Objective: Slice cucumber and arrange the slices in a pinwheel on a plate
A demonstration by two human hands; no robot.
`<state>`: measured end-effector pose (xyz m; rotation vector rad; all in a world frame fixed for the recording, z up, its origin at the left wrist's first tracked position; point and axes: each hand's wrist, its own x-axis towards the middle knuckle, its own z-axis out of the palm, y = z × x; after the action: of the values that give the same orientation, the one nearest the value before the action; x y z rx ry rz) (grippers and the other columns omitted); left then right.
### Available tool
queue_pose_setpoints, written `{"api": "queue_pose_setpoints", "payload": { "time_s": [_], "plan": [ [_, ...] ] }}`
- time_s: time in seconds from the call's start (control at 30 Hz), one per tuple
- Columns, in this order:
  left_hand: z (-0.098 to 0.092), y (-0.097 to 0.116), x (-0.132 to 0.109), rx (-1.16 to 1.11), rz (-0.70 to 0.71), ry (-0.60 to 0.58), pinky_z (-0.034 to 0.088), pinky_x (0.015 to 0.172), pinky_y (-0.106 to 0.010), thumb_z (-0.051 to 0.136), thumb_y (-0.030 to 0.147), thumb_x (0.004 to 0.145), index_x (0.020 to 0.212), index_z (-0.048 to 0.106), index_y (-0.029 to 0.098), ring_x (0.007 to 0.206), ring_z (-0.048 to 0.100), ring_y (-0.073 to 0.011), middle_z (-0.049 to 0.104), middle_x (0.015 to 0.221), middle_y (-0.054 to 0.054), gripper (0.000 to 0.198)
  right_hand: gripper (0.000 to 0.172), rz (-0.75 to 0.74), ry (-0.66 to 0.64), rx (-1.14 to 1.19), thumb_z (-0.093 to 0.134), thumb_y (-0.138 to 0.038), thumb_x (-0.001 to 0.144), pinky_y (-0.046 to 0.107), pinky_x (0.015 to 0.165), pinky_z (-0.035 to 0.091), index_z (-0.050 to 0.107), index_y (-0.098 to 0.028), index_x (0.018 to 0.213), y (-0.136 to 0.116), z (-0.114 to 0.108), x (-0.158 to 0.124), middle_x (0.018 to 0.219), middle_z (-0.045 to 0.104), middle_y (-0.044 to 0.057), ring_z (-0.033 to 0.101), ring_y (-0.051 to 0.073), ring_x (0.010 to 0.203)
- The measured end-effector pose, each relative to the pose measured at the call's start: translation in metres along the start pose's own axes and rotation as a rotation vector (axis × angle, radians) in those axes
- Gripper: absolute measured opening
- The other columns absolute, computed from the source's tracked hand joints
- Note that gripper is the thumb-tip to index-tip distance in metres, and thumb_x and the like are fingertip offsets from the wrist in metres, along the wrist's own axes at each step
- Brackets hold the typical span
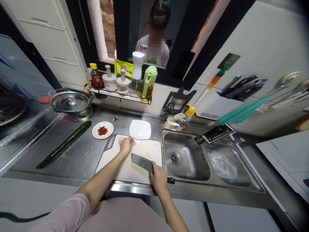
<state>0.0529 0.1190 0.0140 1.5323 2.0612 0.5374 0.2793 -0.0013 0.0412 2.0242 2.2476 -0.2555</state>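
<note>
the right hand (158, 177) is closed around the handle of the knife (142, 162), fingers wrapped and gripping, over the right half of the board (145, 149). the blade's broad face shows and its tip points toward the board's middle; whether it touches the board, i cannot tell. the left hand (126, 145) is at the board's far edge, fingers bent in among the thin green-rimmed slices (120, 139); whether they pinch one, i cannot tell. the slices lie on the board by its far edge, on both sides of those fingers.

just beyond the board is the square plate (140, 129). beyond its far left corner is the round plate (94, 131), with chopped red bits (102, 130) on it, and a few green scraps (115, 119) sit farther behind the board. the long cucumber (64, 144) lies whole to the board's left, and the pot (72, 104) stands past it, far left of the board. the sink (187, 154) is just right of the board.
</note>
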Motion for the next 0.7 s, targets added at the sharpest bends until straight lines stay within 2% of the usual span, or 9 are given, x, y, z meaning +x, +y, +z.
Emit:
{"api": "queue_pose_setpoints", "payload": {
  "time_s": [0.2,0.43,0.7],
  "plan": [
    [0.004,0.000,0.010,0.063,0.098,-0.006,0.026,0.086,-0.038,0.055,0.024,0.081,0.093,0.063,0.023,0.096,0.057,-0.0242,0.070,0.087,-0.003,0.014,0.051,0.021,0.000,0.022,0.055,-0.019,0.084,0.028,0.087,0.034,0.050,-0.020,0.134,0.005,0.004,0.002,0.107,0.068,0.008,0.060,0.020,0.099],
    [0.000,-0.009,0.003,0.117,0.130,0.050,0.025,0.087,-0.040,0.056,0.034,0.084,0.096,0.064,0.024,0.101,0.052,-0.0258,0.067,0.100,-0.006,0.018,0.050,0.028,-0.010,0.033,0.054,-0.019,0.083,0.028,0.087,0.033,0.050,-0.021,0.133,0.005,0.001,0.006,0.103,0.069,0.006,0.060,0.021,0.098],
    [-0.004,-0.021,-0.001,0.197,0.224,0.031,0.025,0.085,-0.042,0.056,0.039,0.085,0.107,0.068,0.030,0.105,0.047,-0.0281,0.064,0.109,-0.008,0.026,0.045,0.024,0.010,0.036,0.053,-0.021,0.086,0.028,0.085,0.034,0.053,-0.021,0.131,0.000,0.003,0.007,0.098,0.070,0.007,0.060,0.021,0.096]
  ]
}}
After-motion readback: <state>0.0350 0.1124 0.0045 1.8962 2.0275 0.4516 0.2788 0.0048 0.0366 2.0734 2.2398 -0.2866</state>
